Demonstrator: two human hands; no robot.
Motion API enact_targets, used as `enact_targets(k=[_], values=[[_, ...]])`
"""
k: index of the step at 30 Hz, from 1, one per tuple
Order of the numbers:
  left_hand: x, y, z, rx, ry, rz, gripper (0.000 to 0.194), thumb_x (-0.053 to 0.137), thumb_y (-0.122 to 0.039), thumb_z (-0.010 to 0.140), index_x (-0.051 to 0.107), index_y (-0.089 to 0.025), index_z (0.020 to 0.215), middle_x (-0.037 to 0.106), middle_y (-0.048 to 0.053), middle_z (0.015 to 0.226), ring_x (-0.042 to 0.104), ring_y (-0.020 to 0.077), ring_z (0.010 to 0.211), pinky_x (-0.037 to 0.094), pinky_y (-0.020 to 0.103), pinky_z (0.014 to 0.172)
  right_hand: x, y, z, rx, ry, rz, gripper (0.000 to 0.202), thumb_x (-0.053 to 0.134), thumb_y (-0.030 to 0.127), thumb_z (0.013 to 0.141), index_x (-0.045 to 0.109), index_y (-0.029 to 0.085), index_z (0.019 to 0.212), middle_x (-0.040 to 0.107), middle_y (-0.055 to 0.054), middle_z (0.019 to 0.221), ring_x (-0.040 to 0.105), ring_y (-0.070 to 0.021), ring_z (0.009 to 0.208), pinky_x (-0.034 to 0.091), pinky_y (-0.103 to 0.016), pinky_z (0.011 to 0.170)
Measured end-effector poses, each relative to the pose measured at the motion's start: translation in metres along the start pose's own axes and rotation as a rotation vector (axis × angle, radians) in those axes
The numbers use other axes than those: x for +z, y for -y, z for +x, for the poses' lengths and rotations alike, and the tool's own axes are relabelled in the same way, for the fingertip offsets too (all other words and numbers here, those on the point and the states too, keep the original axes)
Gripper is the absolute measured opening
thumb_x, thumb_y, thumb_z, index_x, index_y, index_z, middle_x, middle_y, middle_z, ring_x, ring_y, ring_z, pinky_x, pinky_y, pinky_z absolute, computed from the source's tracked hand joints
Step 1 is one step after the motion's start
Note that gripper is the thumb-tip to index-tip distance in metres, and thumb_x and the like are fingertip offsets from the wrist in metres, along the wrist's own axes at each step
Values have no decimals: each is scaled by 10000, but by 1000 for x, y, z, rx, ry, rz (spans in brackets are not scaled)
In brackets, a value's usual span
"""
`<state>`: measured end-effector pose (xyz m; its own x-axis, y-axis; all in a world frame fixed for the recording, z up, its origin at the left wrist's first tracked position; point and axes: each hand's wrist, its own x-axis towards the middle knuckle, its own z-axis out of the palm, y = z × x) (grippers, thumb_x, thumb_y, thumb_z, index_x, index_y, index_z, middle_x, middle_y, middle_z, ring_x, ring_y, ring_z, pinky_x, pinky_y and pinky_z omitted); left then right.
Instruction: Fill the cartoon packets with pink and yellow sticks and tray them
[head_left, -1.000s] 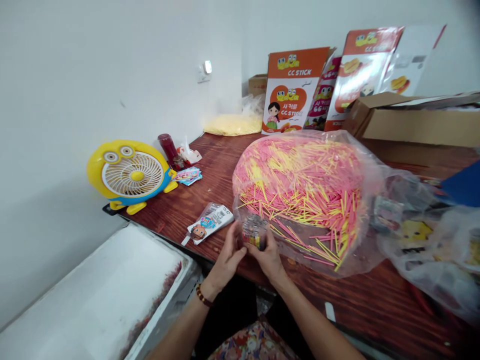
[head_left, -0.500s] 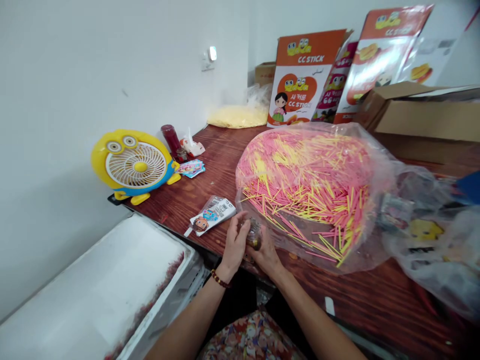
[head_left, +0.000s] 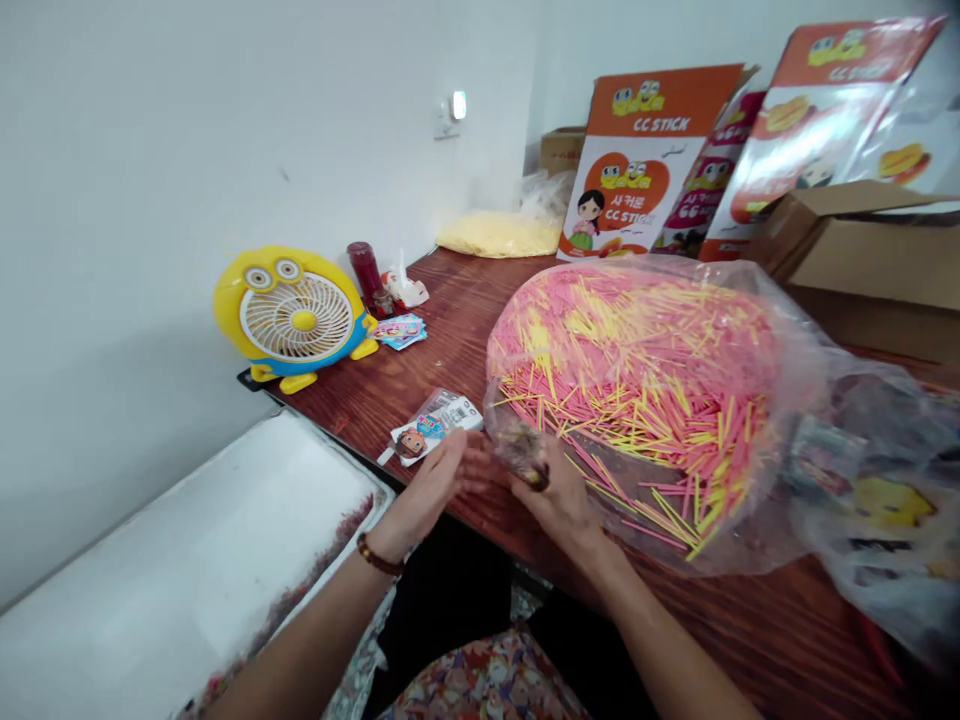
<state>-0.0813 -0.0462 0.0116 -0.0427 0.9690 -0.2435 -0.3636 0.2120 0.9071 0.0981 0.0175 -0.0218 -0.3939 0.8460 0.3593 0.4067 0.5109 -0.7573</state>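
My right hand (head_left: 566, 505) is closed around a small clear packet (head_left: 523, 452), blurred, with something dark and yellowish at its lower end. My left hand (head_left: 429, 492) is apart from it, fingers stretched out and slightly smeared, holding nothing. Just beyond the left fingers lie white printed sachets (head_left: 442, 425) with a cartoon face. A large clear plastic bag (head_left: 510, 395), full of thin pink and yellow sticks (head_left: 637, 400), spreads over the table past my right hand. Its near edge lies right by the small packet.
On the wooden table (head_left: 480, 290) stand a yellow cartoon fan (head_left: 304, 320), a dark red bottle (head_left: 364, 272) and a tissue pack (head_left: 405, 288). Printed cartons (head_left: 645, 150) line the back. An open cardboard box (head_left: 877, 270) and plastic bags (head_left: 885, 500) occupy the right.
My hands have moved apart: the left drew away to the left and opened, while the right carried the small packet slightly right. The view has shifted a little.
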Motion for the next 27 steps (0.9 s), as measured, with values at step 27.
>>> enact_targets(k=[27], values=[[-152,-13,-151,67,-482,-295,761,776,-168,714,533,-230,1433,704,124,1236,689,261,1040,510,424,965,72,98,39,-892,351,-302,614,565,215,922,382,214,1509,509,-168,1464,473,-372,1348,339,-596,1124]])
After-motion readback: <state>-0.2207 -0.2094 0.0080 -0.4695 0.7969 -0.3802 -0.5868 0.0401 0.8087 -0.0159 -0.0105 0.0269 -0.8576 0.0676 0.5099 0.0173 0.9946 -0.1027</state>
